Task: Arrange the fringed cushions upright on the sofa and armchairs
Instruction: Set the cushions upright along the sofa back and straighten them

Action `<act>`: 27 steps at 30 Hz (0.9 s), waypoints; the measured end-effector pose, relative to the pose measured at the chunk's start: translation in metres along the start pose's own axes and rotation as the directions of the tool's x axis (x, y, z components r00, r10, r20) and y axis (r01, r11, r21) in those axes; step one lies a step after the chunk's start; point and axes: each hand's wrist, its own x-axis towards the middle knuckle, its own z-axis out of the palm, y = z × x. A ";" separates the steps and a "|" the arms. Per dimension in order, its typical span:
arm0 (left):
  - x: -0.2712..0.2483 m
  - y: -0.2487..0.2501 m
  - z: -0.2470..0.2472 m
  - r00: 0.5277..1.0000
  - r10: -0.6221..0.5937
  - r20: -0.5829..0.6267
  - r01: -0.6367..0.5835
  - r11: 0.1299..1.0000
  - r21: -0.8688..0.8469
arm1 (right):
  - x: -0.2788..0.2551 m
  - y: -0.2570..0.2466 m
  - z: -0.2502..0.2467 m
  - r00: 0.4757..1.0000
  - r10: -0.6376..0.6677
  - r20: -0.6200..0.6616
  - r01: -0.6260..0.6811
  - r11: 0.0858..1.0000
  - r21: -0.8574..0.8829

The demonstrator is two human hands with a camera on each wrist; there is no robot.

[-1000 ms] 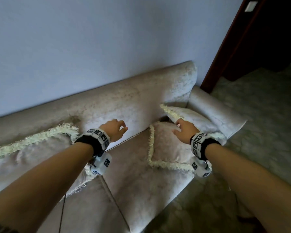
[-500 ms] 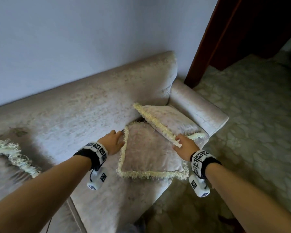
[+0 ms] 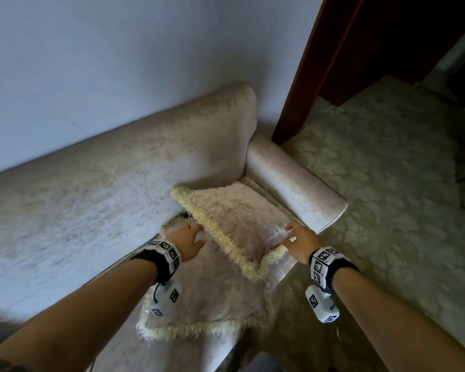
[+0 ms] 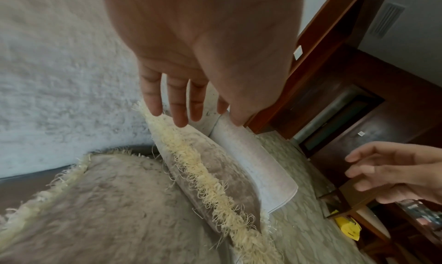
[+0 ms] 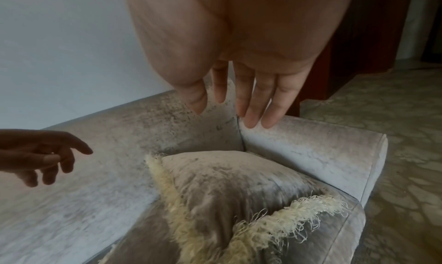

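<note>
My left hand (image 3: 186,238) and right hand (image 3: 299,244), both slack-fingered and holding nothing, flank the top cushion (image 3: 236,218), which lies tilted in the sofa (image 3: 97,183) corner by the armrest (image 3: 293,178), overlapping a flat cushion (image 3: 212,299), its fringed edge nearest my left.

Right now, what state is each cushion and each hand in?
Upper cushion: tilted, leaning on the lower cushion and toward the armrest, not upright.
Lower cushion: flat on the sofa seat.
Left hand: open, at the upper cushion's fringe.
Right hand: open, by its near corner.
</note>
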 end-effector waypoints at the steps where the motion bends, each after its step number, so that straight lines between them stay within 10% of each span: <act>1: 0.010 0.005 0.003 1.000 -0.012 0.002 0.012 1.000 -0.013 | 0.015 0.007 -0.002 1.000 -0.001 0.014 0.001 1.000 0.002; 13: 0.050 0.030 0.044 0.928 -0.372 0.017 0.371 0.920 -0.128 | 0.162 0.012 0.006 0.921 -0.195 0.338 0.238 0.967 -0.088; 27: 0.020 -0.044 0.117 0.882 -0.462 0.095 0.472 0.868 -0.158 | 0.118 0.058 0.106 0.849 -0.118 0.515 0.193 0.977 -0.095</act>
